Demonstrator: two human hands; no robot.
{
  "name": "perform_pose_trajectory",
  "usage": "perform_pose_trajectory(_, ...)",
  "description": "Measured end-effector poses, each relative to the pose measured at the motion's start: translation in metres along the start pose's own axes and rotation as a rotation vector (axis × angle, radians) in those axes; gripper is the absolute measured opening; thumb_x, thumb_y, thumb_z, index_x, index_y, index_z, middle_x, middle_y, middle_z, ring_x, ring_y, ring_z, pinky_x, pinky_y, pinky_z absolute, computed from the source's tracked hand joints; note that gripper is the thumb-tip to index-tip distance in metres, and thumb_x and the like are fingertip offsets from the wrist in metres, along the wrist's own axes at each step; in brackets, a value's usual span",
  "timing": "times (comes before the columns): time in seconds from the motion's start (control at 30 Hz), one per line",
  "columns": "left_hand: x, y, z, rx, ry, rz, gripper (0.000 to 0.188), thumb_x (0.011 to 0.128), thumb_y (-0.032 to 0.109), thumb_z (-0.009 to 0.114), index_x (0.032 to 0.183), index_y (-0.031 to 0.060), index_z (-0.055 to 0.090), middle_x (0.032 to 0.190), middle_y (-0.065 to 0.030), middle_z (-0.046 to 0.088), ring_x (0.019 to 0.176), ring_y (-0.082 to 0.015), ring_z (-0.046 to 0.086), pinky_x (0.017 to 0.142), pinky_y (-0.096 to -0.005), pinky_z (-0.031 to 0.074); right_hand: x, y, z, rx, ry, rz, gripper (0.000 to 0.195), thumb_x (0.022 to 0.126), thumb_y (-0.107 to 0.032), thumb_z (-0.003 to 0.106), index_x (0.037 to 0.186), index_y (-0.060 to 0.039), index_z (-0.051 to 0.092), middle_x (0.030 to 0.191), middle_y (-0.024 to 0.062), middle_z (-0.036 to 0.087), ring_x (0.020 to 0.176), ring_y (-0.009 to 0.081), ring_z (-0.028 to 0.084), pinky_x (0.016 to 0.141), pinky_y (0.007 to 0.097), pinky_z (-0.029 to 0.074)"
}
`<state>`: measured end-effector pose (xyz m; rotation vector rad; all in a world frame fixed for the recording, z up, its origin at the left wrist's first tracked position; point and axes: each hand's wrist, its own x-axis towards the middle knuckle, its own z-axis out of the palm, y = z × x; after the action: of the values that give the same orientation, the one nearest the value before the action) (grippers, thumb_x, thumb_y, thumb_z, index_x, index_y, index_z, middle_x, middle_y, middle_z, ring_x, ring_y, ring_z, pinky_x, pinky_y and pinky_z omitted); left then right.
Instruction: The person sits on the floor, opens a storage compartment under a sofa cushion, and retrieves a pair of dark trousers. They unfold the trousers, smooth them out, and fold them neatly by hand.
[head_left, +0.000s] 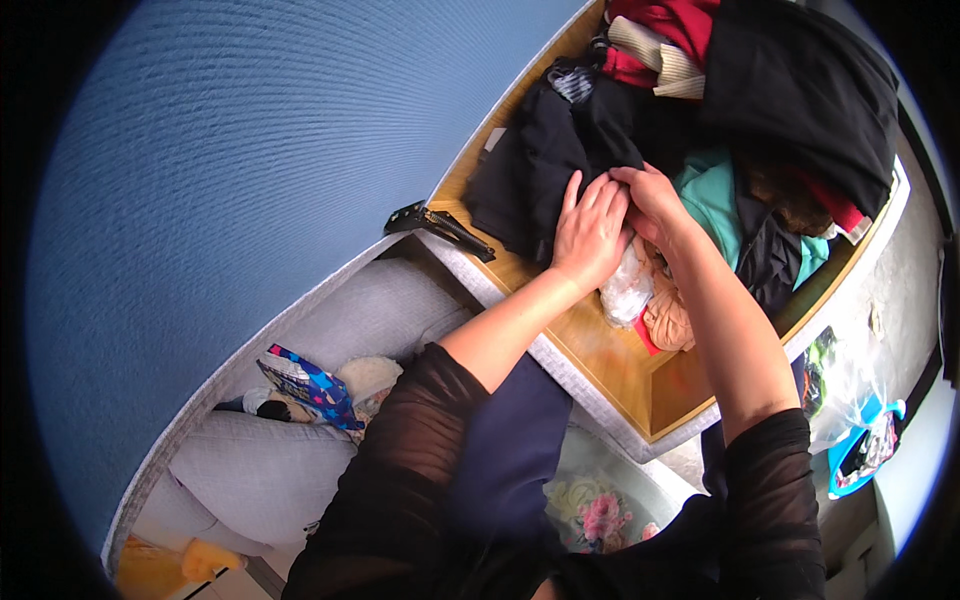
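Both my hands work close together over a black garment (547, 165) in the wooden storage compartment (592, 345). My left hand (592, 229) rests palm down on its right part, fingers stretched away from me; the palm side is hidden. Against it, my right hand (649, 201) curls its fingers around a bit of the black cloth, though the fingertips are partly covered. Just below the hands lie a clear plastic bag (627, 291) and a peach-coloured bundle of fabric (669, 319). Teal cloth (711, 199) lies right of my right wrist.
A raised blue panel (247, 150) stands at the left, joined by a black spring hinge (442, 225). Black cloth (802, 97) and red cloth (675, 22) heap up at the far end. Grey cushions (255, 465) lie lower left; a blue basket (862, 457) stands right.
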<state>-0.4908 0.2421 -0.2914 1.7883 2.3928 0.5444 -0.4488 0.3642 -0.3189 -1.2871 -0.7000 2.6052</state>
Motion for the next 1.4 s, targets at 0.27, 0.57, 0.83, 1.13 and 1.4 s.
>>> perform_pose_trajectory(0.27, -0.035, -0.088, -0.027, 0.209, -0.025, -0.465, 0.088, 0.078, 0.017, 0.077, 0.15, 0.0044, 0.028, 0.151, -0.0238, 0.033, 0.14, -0.0397, 0.035, 0.117, -0.0508, 0.026, 0.024, -0.077, -0.008, 0.366, 0.089, -0.293, 0.033, 0.099, -0.005, 0.039, 0.12, 0.0198, 0.046, 0.109, 0.0296, 0.065, 0.091, 0.0376, 0.068, 0.087, 0.0444, 0.056)
perform_pose_trajectory(0.57, -0.008, -0.133, -0.011, -0.034, -0.108, -0.788, 0.107, 0.072, 0.056, 0.08, 0.148, 0.0001, 0.03, 0.149, -0.0238, 0.039, 0.139, -0.0372, 0.037, 0.115, -0.0459, 0.029, 0.016, -0.068, -0.029, -0.711, 0.354, -0.768, 0.044, 0.087, -0.032, 0.072, 0.11, 0.0049, 0.065, 0.094, 0.0155, 0.071, 0.087, 0.0229, 0.065, 0.082, 0.0344, 0.05)
perform_pose_trajectory(0.83, -0.013, -0.134, -0.012, 0.081, -0.032, -0.703, 0.088, 0.072, 0.052, 0.082, 0.135, 0.0021, 0.047, 0.137, -0.0221, 0.049, 0.129, -0.037, 0.047, 0.108, -0.0452, 0.038, -0.008, 0.021, -0.035, -0.852, 0.436, -1.203, 0.067, 0.081, -0.021, 0.081, 0.132, 0.0026, 0.044, 0.121, 0.0206, 0.049, 0.111, 0.0344, 0.053, 0.095, 0.0389, 0.044)
perform_pose_trajectory(1.13, -0.005, -0.162, -0.013, -0.326, -0.291, -0.967, 0.116, 0.064, 0.051, 0.088, 0.147, -0.0054, 0.031, 0.136, -0.0281, 0.053, 0.126, -0.0361, 0.055, 0.105, -0.0416, 0.044, -0.03, 0.112, -0.014, -1.18, 0.123, -0.842, 0.087, 0.078, -0.032, 0.082, 0.146, -0.0039, 0.035, 0.149, 0.026, 0.034, 0.135, 0.0412, 0.038, 0.111, 0.0467, 0.035)
perform_pose_trajectory(1.4, -0.004, -0.049, 0.0, -0.13, -0.11, -0.646, 0.056, 0.075, 0.03, 0.076, 0.111, -0.0038, 0.051, 0.105, -0.027, 0.065, 0.099, -0.0444, 0.063, 0.084, -0.0519, 0.052, 0.019, 0.093, -0.035, -0.872, -0.202, -0.679, 0.103, 0.077, -0.03, 0.081, 0.154, 0.0005, 0.02, 0.155, 0.0263, 0.03, 0.145, 0.0328, 0.031, 0.118, 0.0383, 0.026)
